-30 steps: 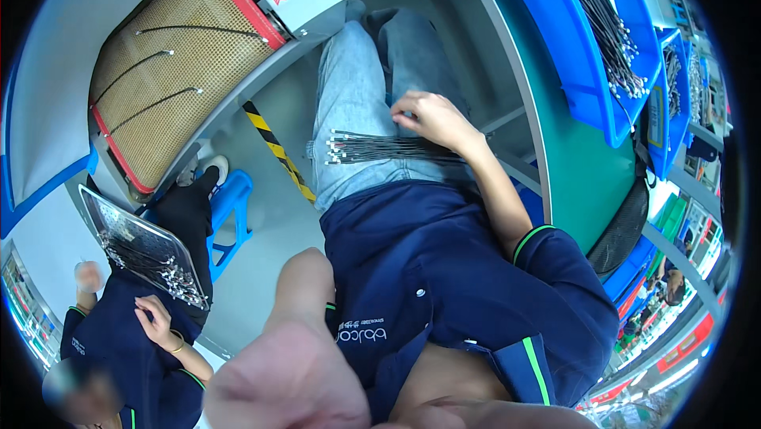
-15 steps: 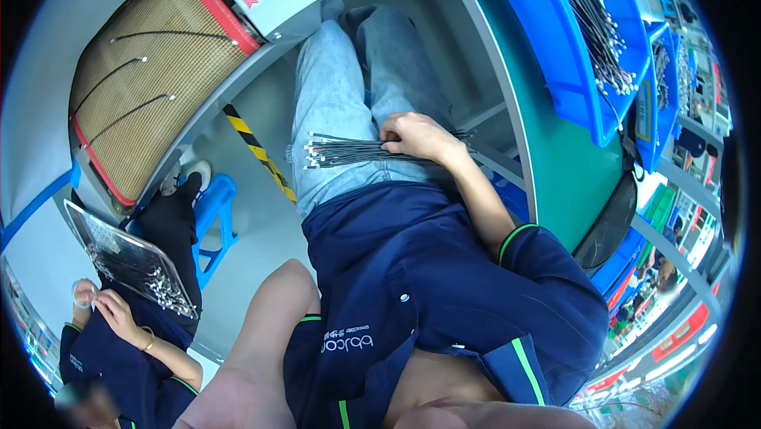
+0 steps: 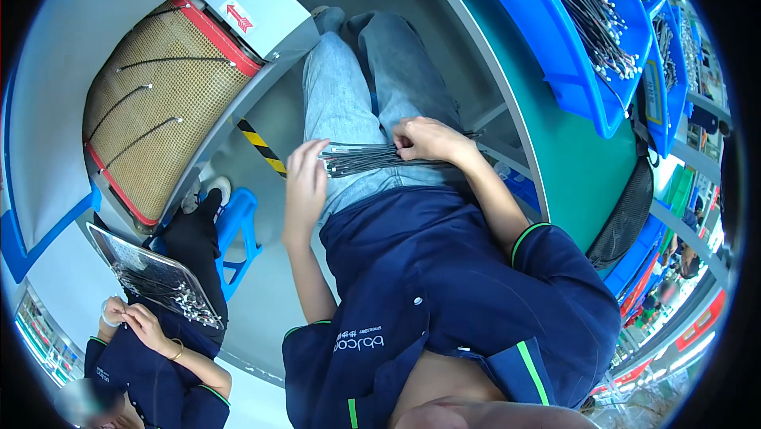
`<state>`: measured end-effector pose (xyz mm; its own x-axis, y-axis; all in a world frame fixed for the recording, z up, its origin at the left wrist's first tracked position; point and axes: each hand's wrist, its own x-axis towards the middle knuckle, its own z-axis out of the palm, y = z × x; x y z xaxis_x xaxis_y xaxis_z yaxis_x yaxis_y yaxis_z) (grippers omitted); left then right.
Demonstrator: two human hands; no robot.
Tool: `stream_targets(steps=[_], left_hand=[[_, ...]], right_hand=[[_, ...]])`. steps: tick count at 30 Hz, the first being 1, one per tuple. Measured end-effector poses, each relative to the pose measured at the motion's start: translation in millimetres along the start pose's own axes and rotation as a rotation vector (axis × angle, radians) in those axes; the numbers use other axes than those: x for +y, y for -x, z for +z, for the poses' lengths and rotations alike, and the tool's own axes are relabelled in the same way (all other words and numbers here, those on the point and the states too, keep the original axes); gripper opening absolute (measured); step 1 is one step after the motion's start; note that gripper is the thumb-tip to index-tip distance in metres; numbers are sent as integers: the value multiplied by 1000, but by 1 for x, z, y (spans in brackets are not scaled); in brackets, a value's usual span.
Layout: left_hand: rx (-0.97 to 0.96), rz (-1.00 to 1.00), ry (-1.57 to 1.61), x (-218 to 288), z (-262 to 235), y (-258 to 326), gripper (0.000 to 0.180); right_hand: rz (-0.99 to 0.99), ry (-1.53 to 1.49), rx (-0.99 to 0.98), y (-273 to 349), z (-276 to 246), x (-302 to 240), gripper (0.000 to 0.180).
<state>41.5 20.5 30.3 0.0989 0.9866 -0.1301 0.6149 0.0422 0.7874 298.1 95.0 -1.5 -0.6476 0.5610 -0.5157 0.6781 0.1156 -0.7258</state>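
Observation:
Across my thighs lies a bundle of thin black cables (image 3: 361, 160) with small white connectors at its left end. My right hand (image 3: 430, 142) rests over the bundle, fingers curled down and closed on the cables. At the bundle's left end is my left hand (image 3: 306, 179), back up, its fingers stretched out beside the connectors. The thumb side of that hand is partly hidden, and it seems to touch the cable ends.
To the left, a mesh conveyor belt (image 3: 158, 96) carries several spaced cables. A co-worker sits at lower left with a clear tray (image 3: 154, 274) of cables, near a blue stool (image 3: 238, 231). On the right, a green table (image 3: 583, 183) bears blue bins (image 3: 567, 84) of cables.
My left arm has swung up from the lower left, bringing my left hand to the cables' connector end. My right hand stays on the bundle. The whole view has shifted slightly.

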Motion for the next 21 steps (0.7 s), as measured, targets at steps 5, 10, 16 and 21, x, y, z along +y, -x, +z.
stream_targets(steps=[5,10,16,21], left_hand=[[-99,-66,9,-3,13,2,28],[-79,-130,80,2,4,0,23],[-117,-73,153,15,4,-8,22],[6,-75,185,26,7,-14,17]], right_hand=[[-10,-128,28,10,-27,-21,14],[-15,-235,99,16,-39,-31,14],[-229,-60,204,10,-36,-55,24],[-340,-9,282,-1,-22,-68,14]])
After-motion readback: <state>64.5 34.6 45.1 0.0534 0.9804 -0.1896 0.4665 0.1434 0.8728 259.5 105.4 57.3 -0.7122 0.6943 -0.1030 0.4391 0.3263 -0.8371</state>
